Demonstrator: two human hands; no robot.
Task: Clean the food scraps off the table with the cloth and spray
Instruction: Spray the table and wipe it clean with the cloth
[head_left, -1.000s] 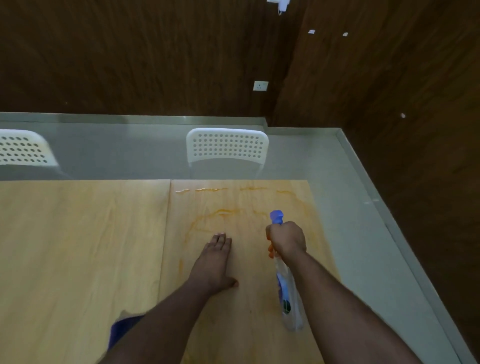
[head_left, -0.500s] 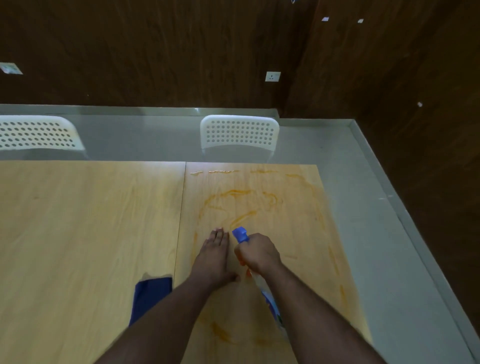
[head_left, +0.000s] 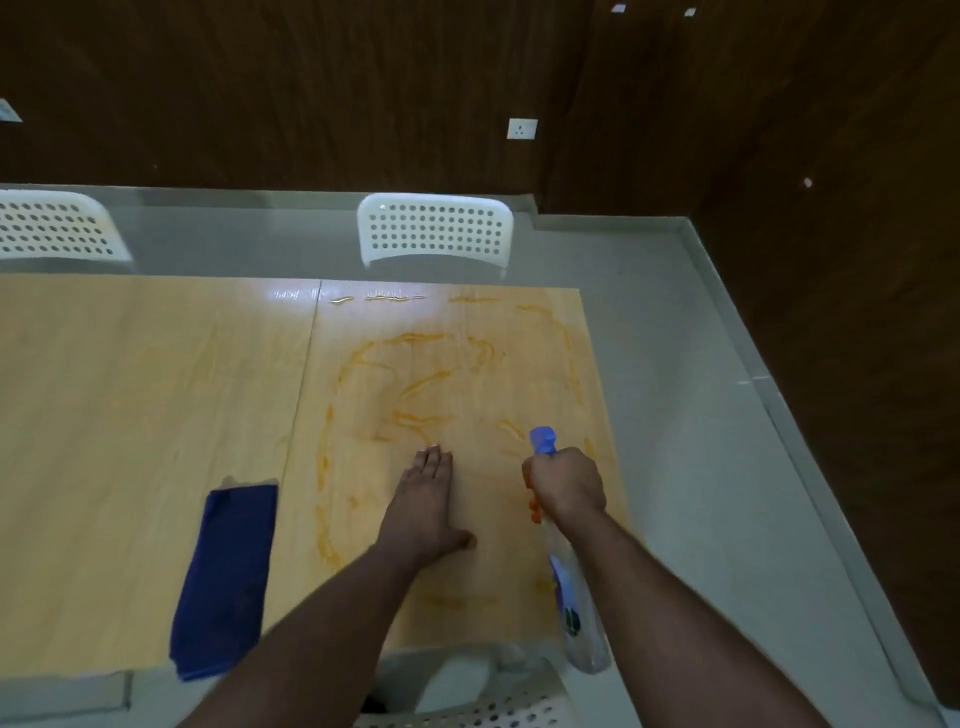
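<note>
Orange food smears (head_left: 415, 384) run in loops across the right panel of the light wooden table (head_left: 130, 389). My left hand (head_left: 423, 504) lies flat on the table with straight fingers, inside the smeared area. My right hand (head_left: 566, 486) grips the neck of a clear spray bottle (head_left: 579, 618) with a blue nozzle (head_left: 543, 440) that points forward over the table's right side. A folded dark blue cloth (head_left: 226, 577) lies on the table to the left of my left arm, reaching the near edge.
A white perforated chair (head_left: 436, 234) stands at the far edge, another (head_left: 52, 228) at the far left. A third white chair (head_left: 467, 691) is right under me. Grey floor (head_left: 701, 467) lies right of the table; dark wooden walls (head_left: 311, 78) stand behind.
My right hand has moved the spray bottle from beside my left hand out to the right. My left hand has stayed flat on the table. The view has pulled back, showing more of the cloth.
</note>
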